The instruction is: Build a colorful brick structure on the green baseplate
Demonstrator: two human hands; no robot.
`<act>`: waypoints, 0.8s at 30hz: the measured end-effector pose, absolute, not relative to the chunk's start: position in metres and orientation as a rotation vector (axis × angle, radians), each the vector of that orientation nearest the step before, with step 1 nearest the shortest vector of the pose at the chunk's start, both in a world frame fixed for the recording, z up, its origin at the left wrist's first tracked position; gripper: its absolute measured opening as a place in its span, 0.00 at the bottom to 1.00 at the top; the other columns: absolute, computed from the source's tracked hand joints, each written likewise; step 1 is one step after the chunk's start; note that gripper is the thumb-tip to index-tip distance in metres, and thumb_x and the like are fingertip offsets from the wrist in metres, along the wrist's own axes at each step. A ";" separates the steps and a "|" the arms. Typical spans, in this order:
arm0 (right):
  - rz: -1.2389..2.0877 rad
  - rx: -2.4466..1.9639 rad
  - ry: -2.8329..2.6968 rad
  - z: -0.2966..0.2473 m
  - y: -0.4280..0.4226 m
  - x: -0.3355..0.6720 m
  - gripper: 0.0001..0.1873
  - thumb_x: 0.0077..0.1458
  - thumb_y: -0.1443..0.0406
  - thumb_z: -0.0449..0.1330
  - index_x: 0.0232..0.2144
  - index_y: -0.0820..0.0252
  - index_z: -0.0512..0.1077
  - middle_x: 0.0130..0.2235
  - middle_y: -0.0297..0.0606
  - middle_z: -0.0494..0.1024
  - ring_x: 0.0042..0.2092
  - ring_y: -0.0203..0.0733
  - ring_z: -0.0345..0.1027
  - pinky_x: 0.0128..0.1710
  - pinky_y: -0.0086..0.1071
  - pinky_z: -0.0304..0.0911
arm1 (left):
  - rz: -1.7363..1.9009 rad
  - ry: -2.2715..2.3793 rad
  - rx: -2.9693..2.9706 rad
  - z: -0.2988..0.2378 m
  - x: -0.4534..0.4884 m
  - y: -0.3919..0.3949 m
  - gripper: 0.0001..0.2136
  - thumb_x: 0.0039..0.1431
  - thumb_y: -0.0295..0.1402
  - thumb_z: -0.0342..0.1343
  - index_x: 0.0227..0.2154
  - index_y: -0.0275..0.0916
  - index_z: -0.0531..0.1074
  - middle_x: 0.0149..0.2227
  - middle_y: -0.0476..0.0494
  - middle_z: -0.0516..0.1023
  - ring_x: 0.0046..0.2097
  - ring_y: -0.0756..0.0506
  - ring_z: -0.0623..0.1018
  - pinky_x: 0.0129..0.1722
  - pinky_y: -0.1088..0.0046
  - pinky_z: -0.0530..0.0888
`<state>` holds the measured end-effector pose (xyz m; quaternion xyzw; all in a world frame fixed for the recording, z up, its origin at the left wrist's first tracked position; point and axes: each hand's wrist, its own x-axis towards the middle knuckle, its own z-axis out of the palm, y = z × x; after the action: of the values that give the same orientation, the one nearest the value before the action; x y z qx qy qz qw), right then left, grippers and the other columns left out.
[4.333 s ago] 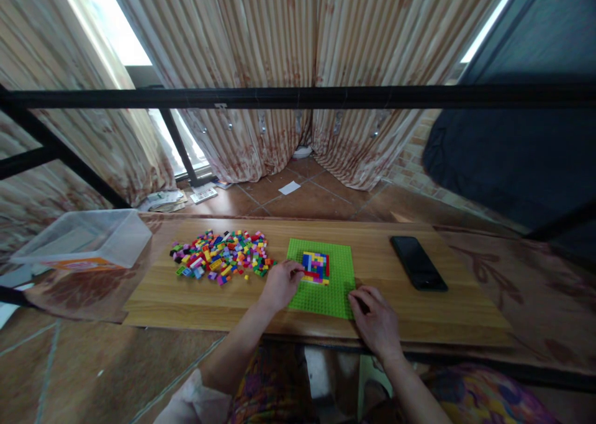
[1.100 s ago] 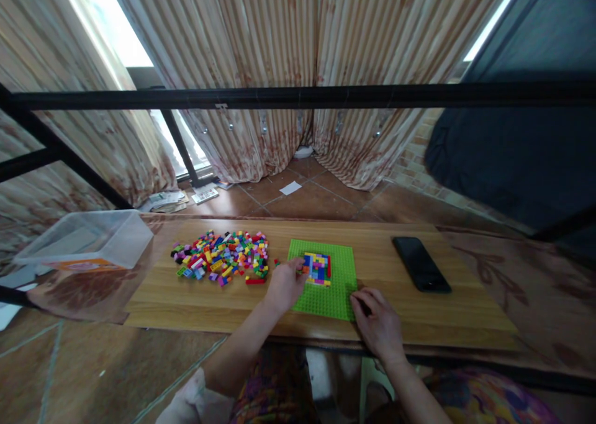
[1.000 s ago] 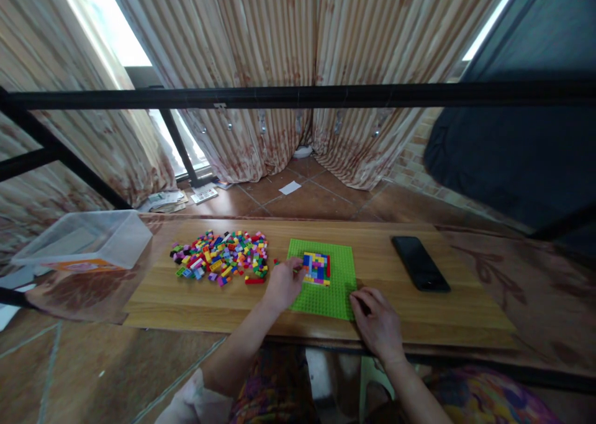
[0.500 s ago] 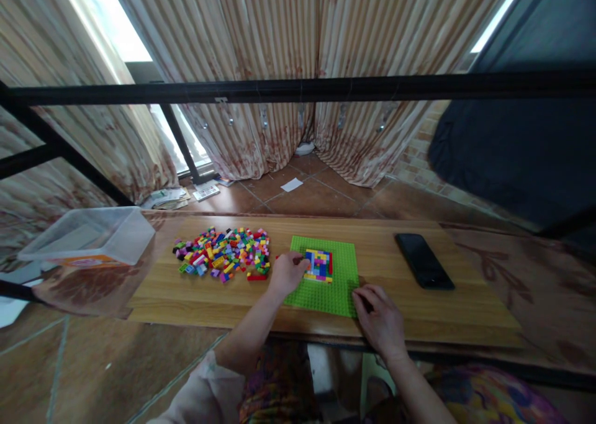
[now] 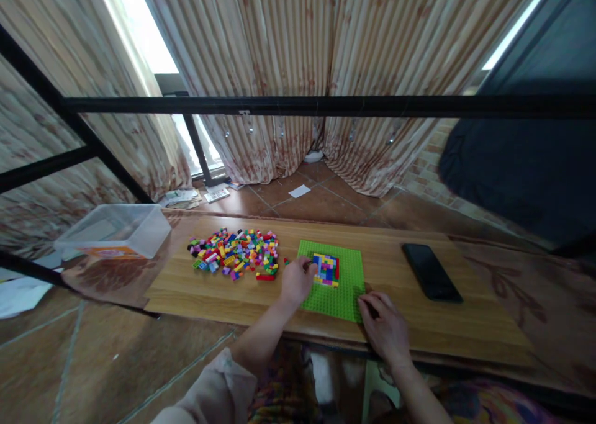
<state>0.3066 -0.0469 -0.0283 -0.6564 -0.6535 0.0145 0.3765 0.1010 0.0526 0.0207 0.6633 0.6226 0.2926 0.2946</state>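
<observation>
A green baseplate [image 5: 331,306] lies on the wooden board, carrying a flat patch of colourful toy bricks [image 5: 326,270] in its upper middle. My left hand [image 5: 298,282] is at the left side of this patch, fingers pinched together over the plate. Whatever is between those fingertips is too small and hidden to name. At the plate's lower right edge, my right hand [image 5: 384,324] rests with curled fingers, thumb and forefinger on the edge. Left of the plate spreads a pile of loose toy bricks [image 5: 237,250], with a red brick [image 5: 265,277] at its near side.
A black phone [image 5: 432,272] lies on the right part of the wooden board [image 5: 209,300]. Beyond the board's left end stands a clear plastic bin [image 5: 118,228]. A black metal bar [image 5: 288,105] runs across in front of the curtains.
The camera view has shifted, so the scene sits a little further right and lower. Both hands keep nearly the same places on the baseplate, with only slight finger movement on the left.
</observation>
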 end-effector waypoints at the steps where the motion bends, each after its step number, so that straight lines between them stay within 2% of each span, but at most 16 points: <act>1: 0.034 -1.677 -1.674 -0.029 -0.047 0.307 0.15 0.60 0.56 0.53 0.33 0.57 0.75 0.38 0.40 0.76 0.38 0.41 0.71 0.38 0.33 0.66 | 0.796 1.652 1.765 0.021 0.100 0.051 0.10 0.60 0.34 0.51 0.37 0.37 0.75 0.35 0.42 0.81 0.36 0.47 0.78 0.36 0.74 0.70; 6: 0.034 -1.674 -1.686 -0.031 -0.046 0.309 0.15 0.60 0.56 0.53 0.33 0.57 0.75 0.38 0.40 0.76 0.38 0.41 0.71 0.39 0.34 0.66 | 0.887 1.614 1.765 0.027 0.089 0.035 0.14 0.64 0.34 0.44 0.40 0.37 0.74 0.36 0.42 0.80 0.38 0.47 0.78 0.37 0.74 0.70; 12: 0.047 -1.675 -1.685 -0.030 -0.046 0.308 0.15 0.60 0.55 0.53 0.33 0.57 0.75 0.38 0.40 0.76 0.38 0.41 0.71 0.38 0.34 0.66 | 1.017 1.529 1.751 0.026 0.048 0.008 0.13 0.63 0.36 0.46 0.43 0.38 0.73 0.38 0.43 0.80 0.37 0.48 0.77 0.37 0.74 0.71; 16: 0.065 -1.674 -1.676 -0.031 -0.047 0.310 0.16 0.59 0.55 0.53 0.33 0.57 0.75 0.38 0.40 0.76 0.38 0.41 0.71 0.39 0.34 0.66 | 1.100 1.680 1.724 0.022 0.007 -0.003 0.13 0.62 0.38 0.48 0.42 0.38 0.73 0.40 0.42 0.79 0.41 0.46 0.78 0.42 0.71 0.73; 19: 0.038 -1.689 -1.687 -0.031 -0.046 0.312 0.15 0.60 0.55 0.53 0.33 0.57 0.75 0.39 0.40 0.76 0.38 0.41 0.71 0.38 0.34 0.66 | 1.124 1.857 1.629 0.020 -0.027 -0.008 0.15 0.61 0.41 0.47 0.42 0.38 0.73 0.39 0.42 0.80 0.39 0.45 0.78 0.40 0.69 0.74; 22: -0.086 -1.688 -1.722 -0.026 -0.046 0.307 0.15 0.60 0.56 0.53 0.33 0.57 0.75 0.38 0.42 0.76 0.39 0.44 0.70 0.40 0.38 0.66 | 1.125 2.003 1.611 0.017 -0.060 -0.010 0.17 0.59 0.43 0.48 0.41 0.37 0.74 0.40 0.40 0.79 0.40 0.43 0.78 0.42 0.67 0.74; 24: -0.183 -1.651 -1.757 -0.020 -0.047 0.293 0.13 0.60 0.58 0.53 0.34 0.57 0.75 0.39 0.43 0.76 0.41 0.46 0.70 0.43 0.41 0.65 | 1.087 2.090 1.600 0.014 -0.079 -0.009 0.18 0.59 0.43 0.46 0.42 0.37 0.73 0.39 0.40 0.79 0.37 0.43 0.78 0.41 0.65 0.74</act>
<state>0.2934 -0.0467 -0.0201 -0.6386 -0.6796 -0.0706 0.3539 -0.0789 -0.0092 0.0142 0.5557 0.7260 0.3776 0.1466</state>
